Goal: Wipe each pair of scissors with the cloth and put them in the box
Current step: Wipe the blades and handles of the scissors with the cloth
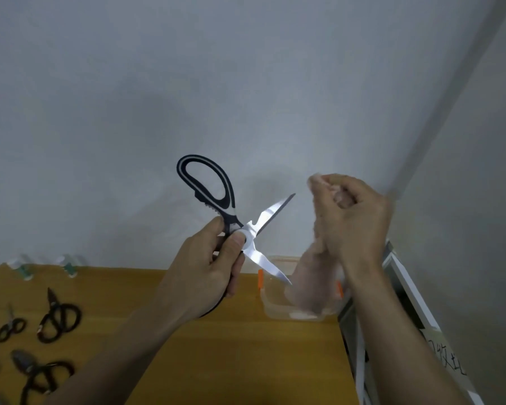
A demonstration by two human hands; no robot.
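1. Early stage, I judge: several scissors lie unwiped at the table's left; the box, at its right edge, shows no scissors inside.
2. Left hand grips open kitchen scissors near the pivot, raised above the table.
3. Right hand, clenched, holds the pink cloth just beside the lower blade.

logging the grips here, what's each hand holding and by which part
The left hand holds the open kitchen scissors by the lower handle, thumb near the pivot. The right hand grips the pinkish cloth bunched at its top; the rest hangs down.
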